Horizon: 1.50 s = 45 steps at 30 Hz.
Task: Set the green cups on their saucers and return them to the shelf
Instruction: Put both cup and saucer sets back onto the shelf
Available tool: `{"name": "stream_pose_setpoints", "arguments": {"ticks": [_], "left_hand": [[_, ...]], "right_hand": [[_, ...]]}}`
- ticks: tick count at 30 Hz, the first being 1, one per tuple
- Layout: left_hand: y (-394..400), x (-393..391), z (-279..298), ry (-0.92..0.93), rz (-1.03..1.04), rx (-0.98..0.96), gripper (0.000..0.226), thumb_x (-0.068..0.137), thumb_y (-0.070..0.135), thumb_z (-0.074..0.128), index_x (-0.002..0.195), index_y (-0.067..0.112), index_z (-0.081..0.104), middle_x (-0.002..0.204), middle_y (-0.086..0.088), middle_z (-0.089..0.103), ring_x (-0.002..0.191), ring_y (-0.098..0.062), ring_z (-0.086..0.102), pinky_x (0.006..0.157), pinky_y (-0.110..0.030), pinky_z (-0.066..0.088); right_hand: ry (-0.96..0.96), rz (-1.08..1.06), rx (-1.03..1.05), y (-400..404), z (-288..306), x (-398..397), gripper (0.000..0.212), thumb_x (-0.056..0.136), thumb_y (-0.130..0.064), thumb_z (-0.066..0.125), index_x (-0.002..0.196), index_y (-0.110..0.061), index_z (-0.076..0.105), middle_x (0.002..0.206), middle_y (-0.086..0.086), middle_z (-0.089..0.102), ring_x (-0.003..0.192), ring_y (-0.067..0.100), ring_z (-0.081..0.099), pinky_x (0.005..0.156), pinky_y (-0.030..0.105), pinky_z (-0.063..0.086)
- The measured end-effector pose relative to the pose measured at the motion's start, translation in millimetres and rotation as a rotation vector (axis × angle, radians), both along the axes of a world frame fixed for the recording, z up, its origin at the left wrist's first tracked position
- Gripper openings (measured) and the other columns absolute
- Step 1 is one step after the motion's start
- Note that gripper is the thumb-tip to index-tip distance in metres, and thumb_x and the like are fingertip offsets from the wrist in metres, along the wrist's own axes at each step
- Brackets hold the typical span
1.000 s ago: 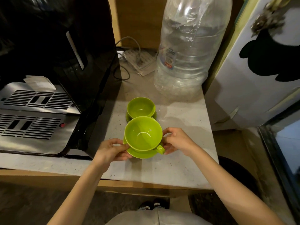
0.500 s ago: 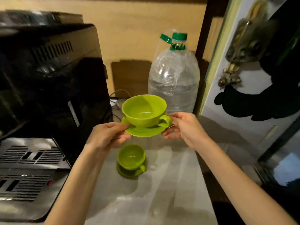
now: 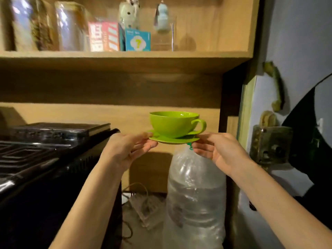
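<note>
Head camera view, looking forward and slightly up at a wooden shelf [image 3: 125, 57]. A green cup [image 3: 173, 124] sits upright on a green saucer [image 3: 173, 140], held in the air below the shelf's front edge, toward its right end. The left hand [image 3: 125, 150] pinches the saucer's left rim, fingers [image 3: 151, 145] closed on it, thumb on top. The right hand [image 3: 217, 150] closes on the right rim just under the cup's handle, which points right. The cup only rests on the saucer; neither hand touches it. Directly beneath stands a large clear water bottle [image 3: 195, 194], its green cap partly hidden behind the right hand. A dark appliance [image 3: 53, 159] fills the left. On the shelf stand jars, small boxes and figurines, with bare board at the right. The risks, as a judgement: any tilt of the saucer during the lift could slide the loose cup off, and the saucer's rim could knock the shelf's front edge or the clear stand [image 3: 164, 35] when set down. No second cup is visible here.
</note>
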<state>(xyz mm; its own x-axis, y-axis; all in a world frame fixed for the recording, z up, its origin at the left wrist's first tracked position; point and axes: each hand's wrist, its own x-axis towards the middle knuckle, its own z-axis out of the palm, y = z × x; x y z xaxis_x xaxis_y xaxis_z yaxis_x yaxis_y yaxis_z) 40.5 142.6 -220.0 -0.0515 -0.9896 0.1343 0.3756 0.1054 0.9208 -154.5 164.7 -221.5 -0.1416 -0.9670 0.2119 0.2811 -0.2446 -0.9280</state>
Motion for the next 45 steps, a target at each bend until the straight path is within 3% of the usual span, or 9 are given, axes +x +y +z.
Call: {"name": "stream_pose_setpoints", "arguments": {"ticks": [6, 15, 18, 20, 30, 40, 42, 45], "left_hand": [[-18.0, -2.2, 72.0, 0.009, -0.015, -0.127, 0.017, 0.083, -0.003, 0.054, 0.067, -0.005, 0.060, 0.040, -0.010, 0.064, 0.035, -0.011, 0.062, 0.036, -0.014, 0.048], [-38.7, -2.2, 172.0, 0.006, -0.023, -0.237, 0.010, 0.085, -0.003, 0.051, 0.075, -0.005, 0.054, 0.038, -0.012, 0.062, 0.033, -0.012, 0.061, 0.034, -0.016, 0.048], [-47.8, -3.4, 198.3, 0.011, -0.032, -0.258, 0.012, 0.086, -0.004, 0.050, 0.074, -0.007, 0.053, 0.038, -0.014, 0.062, 0.031, -0.014, 0.060, 0.033, -0.017, 0.048], [-55.9, -4.7, 210.2, 0.012, -0.025, -0.260, 0.014, 0.086, -0.004, 0.050, 0.073, -0.008, 0.054, 0.038, -0.015, 0.061, 0.031, -0.015, 0.059, 0.035, -0.018, 0.049], [-114.8, -10.8, 231.2, -0.043, 0.024, -0.202, 0.011, 0.083, -0.003, 0.056, 0.073, -0.007, 0.056, 0.038, -0.019, 0.061, 0.030, -0.017, 0.060, 0.030, -0.020, 0.046], [-145.9, -17.5, 226.6, -0.063, 0.015, -0.188, 0.010, 0.083, 0.000, 0.057, 0.075, -0.004, 0.052, 0.037, -0.017, 0.060, 0.030, -0.014, 0.059, 0.032, -0.017, 0.048], [-149.0, -18.7, 224.7, -0.032, 0.022, -0.184, 0.012, 0.083, 0.001, 0.058, 0.073, -0.004, 0.051, 0.036, -0.015, 0.060, 0.029, -0.013, 0.058, 0.035, -0.018, 0.049], [-154.0, -20.5, 221.3, 0.017, 0.052, -0.183, 0.015, 0.081, 0.002, 0.060, 0.072, -0.003, 0.049, 0.035, -0.014, 0.059, 0.029, -0.014, 0.058, 0.038, -0.020, 0.050]], "right_hand": [[-0.001, -0.047, -0.092, -19.8, 71.5, 0.4, 0.018, 0.088, 0.002, 0.048, 0.072, 0.000, 0.057, 0.037, 0.006, 0.063, 0.035, 0.012, 0.062, 0.036, 0.019, 0.051], [0.045, -0.013, -0.204, -39.0, 171.0, -1.2, 0.017, 0.091, -0.001, 0.046, 0.075, -0.001, 0.054, 0.039, 0.008, 0.064, 0.036, 0.011, 0.063, 0.035, 0.018, 0.051], [0.067, -0.010, -0.227, -47.9, 198.6, -1.1, 0.018, 0.091, -0.001, 0.045, 0.075, -0.001, 0.053, 0.050, 0.013, 0.065, 0.034, 0.010, 0.062, 0.035, 0.019, 0.051], [0.087, -0.017, -0.234, -55.9, 213.0, -1.7, 0.019, 0.091, -0.001, 0.045, 0.074, -0.001, 0.052, 0.044, 0.013, 0.064, 0.033, 0.011, 0.061, 0.034, 0.019, 0.052], [0.217, -0.053, -0.180, -119.6, 242.8, -9.2, 0.021, 0.092, 0.004, 0.041, 0.072, 0.004, 0.051, 0.032, 0.011, 0.058, 0.028, 0.013, 0.058, 0.031, 0.019, 0.049], [0.309, -0.090, -0.091, -147.7, 245.6, -13.9, 0.015, 0.091, 0.006, 0.043, 0.077, 0.007, 0.050, 0.052, 0.019, 0.062, 0.027, 0.015, 0.058, 0.031, 0.020, 0.049], [0.368, -0.091, -0.043, -145.8, 249.1, -12.2, 0.011, 0.091, 0.005, 0.045, 0.086, 0.011, 0.053, 0.038, 0.017, 0.061, 0.027, 0.016, 0.058, 0.031, 0.019, 0.049], [0.441, -0.115, -0.003, -148.0, 252.4, -11.0, 0.020, 0.090, 0.003, 0.047, 0.106, 0.015, 0.054, 0.039, 0.016, 0.061, 0.026, 0.015, 0.057, 0.030, 0.018, 0.048]]}}
